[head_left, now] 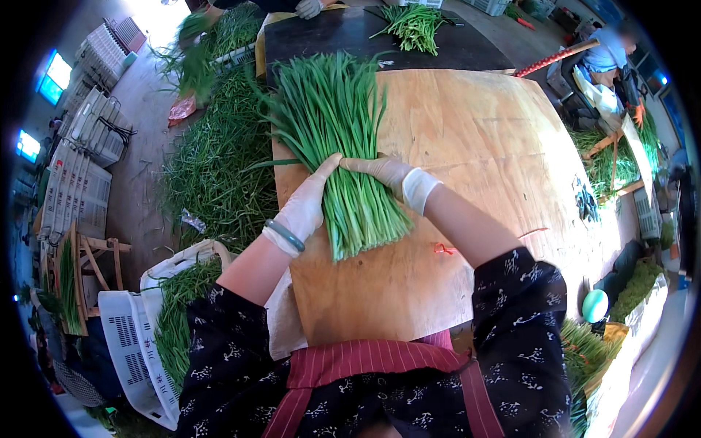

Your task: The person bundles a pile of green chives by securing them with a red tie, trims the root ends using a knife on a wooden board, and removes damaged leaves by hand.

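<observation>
A thick bundle of garlic chives (343, 109) lies on the plywood tabletop, its green leaves pointing away from me and its pale cut ends (369, 230) toward me. My left hand (310, 201), in a whitish glove with a green bangle at the wrist, grips the bundle's left side. From the right, my gloved right hand (383, 174) reaches across the top of the stems, closed on them about mid-length. The two hands meet over the bundle; the fingers underneath are hidden. A small red tie (443, 249) rests on the wood near my right forearm.
Beyond the plywood (475, 139), a dark tabletop (467, 47) holds a smaller bunch of greens (412, 28). Loose greens (219, 168) pile up along the left side. A white crate (131, 343) with greens stands at lower left. Another person (606, 55) sits at upper right.
</observation>
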